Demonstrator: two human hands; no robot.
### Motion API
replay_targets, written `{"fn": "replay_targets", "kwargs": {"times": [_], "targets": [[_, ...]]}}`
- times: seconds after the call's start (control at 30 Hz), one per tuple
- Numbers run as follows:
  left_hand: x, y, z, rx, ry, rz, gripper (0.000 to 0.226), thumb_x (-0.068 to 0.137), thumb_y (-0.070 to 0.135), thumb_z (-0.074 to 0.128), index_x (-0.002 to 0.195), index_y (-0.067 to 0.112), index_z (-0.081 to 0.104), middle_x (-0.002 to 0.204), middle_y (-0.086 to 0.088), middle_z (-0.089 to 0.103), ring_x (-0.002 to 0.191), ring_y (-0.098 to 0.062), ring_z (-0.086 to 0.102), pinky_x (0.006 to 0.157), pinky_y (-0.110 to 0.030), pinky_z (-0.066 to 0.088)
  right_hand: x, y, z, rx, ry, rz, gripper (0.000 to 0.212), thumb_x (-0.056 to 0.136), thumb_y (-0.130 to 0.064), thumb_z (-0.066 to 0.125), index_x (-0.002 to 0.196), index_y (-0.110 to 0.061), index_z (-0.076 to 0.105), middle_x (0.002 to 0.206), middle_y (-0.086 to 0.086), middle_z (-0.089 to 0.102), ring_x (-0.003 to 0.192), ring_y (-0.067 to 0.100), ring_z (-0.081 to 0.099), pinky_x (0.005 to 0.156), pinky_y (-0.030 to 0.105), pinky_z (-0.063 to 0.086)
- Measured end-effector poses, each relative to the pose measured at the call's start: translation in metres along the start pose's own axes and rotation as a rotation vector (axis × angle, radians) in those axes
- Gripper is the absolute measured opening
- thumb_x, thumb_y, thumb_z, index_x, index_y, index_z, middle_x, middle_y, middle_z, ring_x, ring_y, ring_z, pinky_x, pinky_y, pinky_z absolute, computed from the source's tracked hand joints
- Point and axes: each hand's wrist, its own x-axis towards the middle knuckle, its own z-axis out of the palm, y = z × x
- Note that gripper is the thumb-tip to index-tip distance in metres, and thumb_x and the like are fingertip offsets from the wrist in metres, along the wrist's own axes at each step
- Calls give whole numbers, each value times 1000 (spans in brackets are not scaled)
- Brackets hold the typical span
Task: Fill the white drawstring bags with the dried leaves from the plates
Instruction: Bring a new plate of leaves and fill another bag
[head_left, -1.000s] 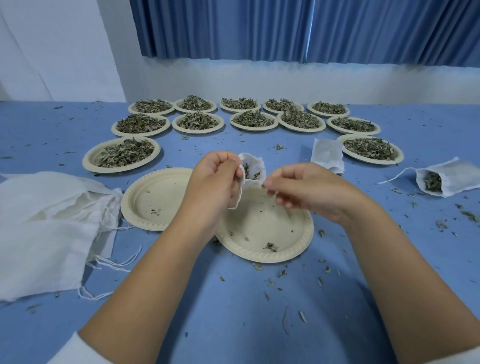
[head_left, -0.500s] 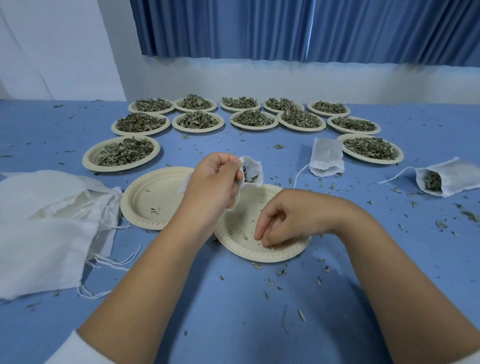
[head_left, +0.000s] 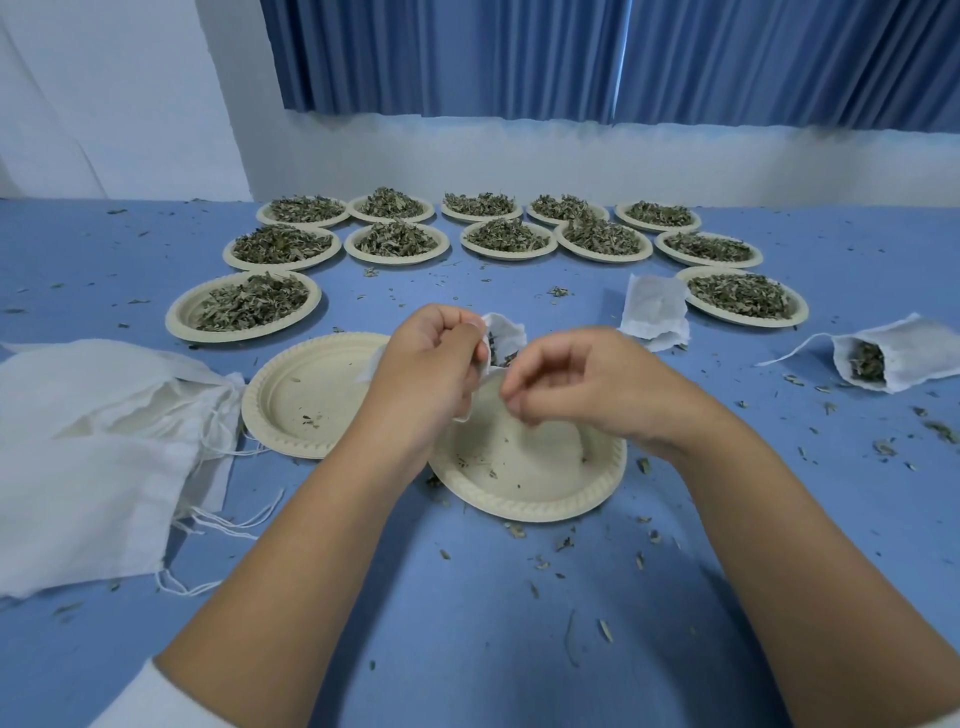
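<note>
Currently bag (head_left: 503, 335) is being gripped by L hand (head_left: 431, 364); R hand (head_left: 582, 384) curled, contents unclear; leaves (head_left: 500, 355) risk being spilled if mouth sags.

Soft, cool, even light falls from overhead on the blue table (head_left: 467, 649), bright enough throughout, with no glare on the paper plate (head_left: 519, 493) below the hands. Shadows are faint and blurred at their edges. A darker patch lies on the table under both forearms, and the right hand (head_left: 587, 384) dims the middle of that plate. The wide lens bows the table's far edge and swells the forearms toward the near edge. The far plates of dried leaves (head_left: 504, 234) are mushy in detail, and the hem of the curtain (head_left: 519, 52) looks ragged and smeared.
</note>
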Motion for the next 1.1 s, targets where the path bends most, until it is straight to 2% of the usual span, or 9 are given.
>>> {"fn": "replay_targets", "kwargs": {"times": [0.1,0.23,0.4,0.6,0.7,0.77,0.83,0.97,1.1], "targets": [[-1,0,1,-1,-22,-17,20,98,5,43,80,11,49,41,8,37,34,-7,23,38,-17,20,6,3,3,198,351,-93,18,80,3,74,80,-14,72,69,-2,72,63,9,67,66,18,53],[-3,3,4,-44,-72,-18,19,101,6,41,83,10,47,37,10,40,31,-5,24,36,-15,21,11,8,12,156,531,-124,15,78,-1,79,84,-12,71,76,0,75,68,11,71,70,19,56],[-1,2,1,-108,-69,-16,23,99,3,41,77,10,47,47,4,39,37,-8,21,37,-16,21,15,12,18,115,503,-192,16,81,2,74,92,-9,73,85,-3,76,79,8,73,74,17,55],[0,2,-1,-144,-37,-18,24,98,4,41,75,11,46,51,1,37,41,-10,19,36,-17,21,14,12,14,83,597,-191,15,80,-5,78,80,-20,73,77,-5,74,70,5,68,65,18,53],[-1,3,0,-127,-32,11,23,99,5,42,77,11,47,48,4,39,38,-9,21,36,-16,22,15,12,9,225,606,69,12,84,-24,76,86,-15,69,72,1,68,57,3,61,51,16,49],[-2,1,1,-69,-36,47,20,98,4,44,81,11,50,48,7,46,34,-6,26,36,-15,24,15,10,7,417,423,287,29,90,-38,68,92,-9,65,69,7,70,55,11,65,49,21,52],[-3,-3,5,28,-80,70,16,97,3,46,86,12,54,52,9,53,33,-4,34,36,-14,28,15,8,7,569,276,350,36,91,-42,64,88,-7,65,72,13,72,61,20,70,54,26,56],[-3,-14,11,219,-166,125,10,97,9,51,90,9,58,56,11,59,45,2,48,47,-8,37,19,13,11,555,332,273,13,92,-17,65,90,-4,61,74,12,72,65,21,71,71,37,62],[2,-19,8,264,-92,141,10,96,17,54,93,15,63,67,12,65,53,4,50,53,-7,37,23,20,10,500,548,104,20,89,-4,67,90,-11,49,71,7,71,59,18,70,56,25,57]]}}
